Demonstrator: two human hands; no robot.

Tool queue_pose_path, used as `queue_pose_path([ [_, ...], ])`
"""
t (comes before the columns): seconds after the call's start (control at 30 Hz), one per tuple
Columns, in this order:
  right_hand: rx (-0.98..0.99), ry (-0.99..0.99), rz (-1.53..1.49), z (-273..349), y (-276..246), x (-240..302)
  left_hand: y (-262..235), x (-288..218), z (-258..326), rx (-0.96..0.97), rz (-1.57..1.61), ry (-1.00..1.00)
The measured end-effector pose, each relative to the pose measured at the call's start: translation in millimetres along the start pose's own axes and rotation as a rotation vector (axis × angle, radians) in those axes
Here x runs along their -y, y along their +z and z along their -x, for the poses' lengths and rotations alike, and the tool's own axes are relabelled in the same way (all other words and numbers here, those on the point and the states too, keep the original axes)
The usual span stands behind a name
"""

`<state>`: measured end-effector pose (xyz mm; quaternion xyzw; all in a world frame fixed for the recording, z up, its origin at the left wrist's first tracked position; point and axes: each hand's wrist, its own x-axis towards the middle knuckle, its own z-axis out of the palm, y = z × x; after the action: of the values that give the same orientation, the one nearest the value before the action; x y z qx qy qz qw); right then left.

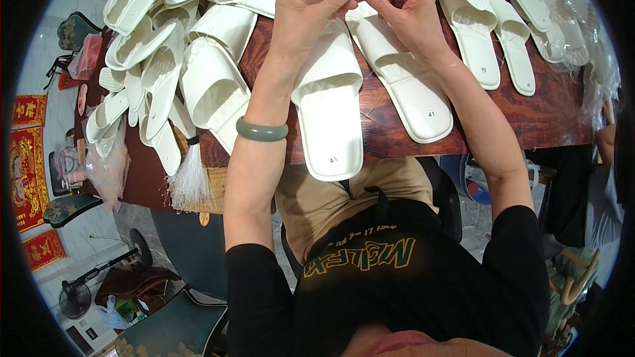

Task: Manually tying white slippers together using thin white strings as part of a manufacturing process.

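Note:
My left hand and my right hand meet over the table, fingertips pinched together. Whatever lies between them is too fine to make out; it may be a thin clear strand. Below my left hand a white slipper lies sole down, its heel jutting past the table edge. A second white slipper rests beside it under my right hand, heel toward me. A bundle of thin clear plastic strands, bound with a dark tie, hangs at the table's front edge to the left.
White slippers are heaped on the left of the reddish-brown wooden table; more slippers lie at the right. Clear plastic wrapping covers the far right. A blue bucket stands below the table, and a chair is behind at left.

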<state>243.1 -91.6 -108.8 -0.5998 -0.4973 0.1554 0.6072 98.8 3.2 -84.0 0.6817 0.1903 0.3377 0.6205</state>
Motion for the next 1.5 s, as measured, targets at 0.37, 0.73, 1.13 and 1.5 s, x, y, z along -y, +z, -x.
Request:
queue_pose_path([
  [0.37, 0.047, 0.027, -0.069, -0.7, 0.6, 0.2, 0.7, -2.9, 2.0, -0.018, -0.004, -0.011],
  [0.73, 0.139, 0.013, -0.123, -0.7, -1.2, 3.5, 0.9, -2.8, 0.9, -0.015, -0.001, 0.000],
  [1.13, 0.034, 0.084, -0.149, -0.3, 2.2, 6.2, -57.9, -38.7, -4.2, -0.221, 0.458, 0.309],
  [1.5, -0.052, 0.045, -0.160, -5.1, 1.8, 4.7, -49.4, -202.8, 147.0, 0.830, 1.092, 0.647],
])
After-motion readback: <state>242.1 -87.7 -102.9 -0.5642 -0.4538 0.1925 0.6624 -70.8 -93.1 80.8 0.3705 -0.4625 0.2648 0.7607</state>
